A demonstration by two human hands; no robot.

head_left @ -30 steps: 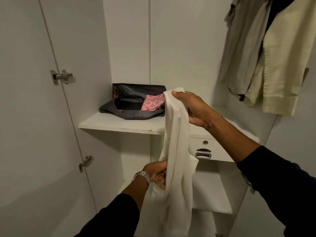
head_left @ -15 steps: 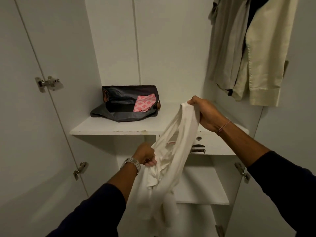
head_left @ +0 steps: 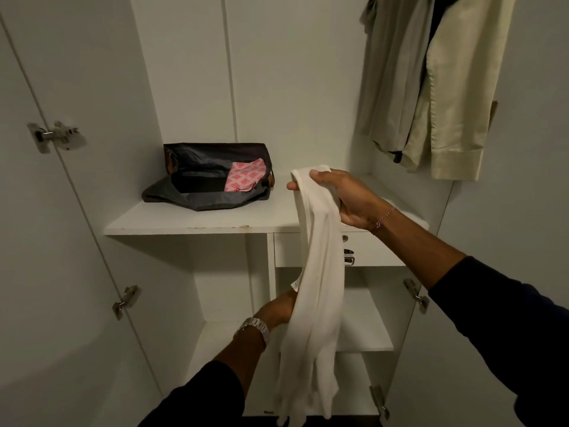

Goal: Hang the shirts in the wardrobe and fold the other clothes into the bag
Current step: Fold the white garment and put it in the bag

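Our right grip (head_left: 345,197) is clamped on the top of a white garment (head_left: 320,288), which hangs in front of the wardrobe (head_left: 191,72). Our left grip (head_left: 277,309) reaches behind the cloth lower down; we cannot tell whether it is closed. The dark bag (head_left: 200,180) lies open on the shelf (head_left: 172,221), a pink patterned cloth (head_left: 243,177) inside. Shirts (head_left: 443,87) hang at upper right.

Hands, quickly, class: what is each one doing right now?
Left hand: holds the white garment partway down; its fingers are hidden behind the cloth.
Right hand: grips the garment's top end.
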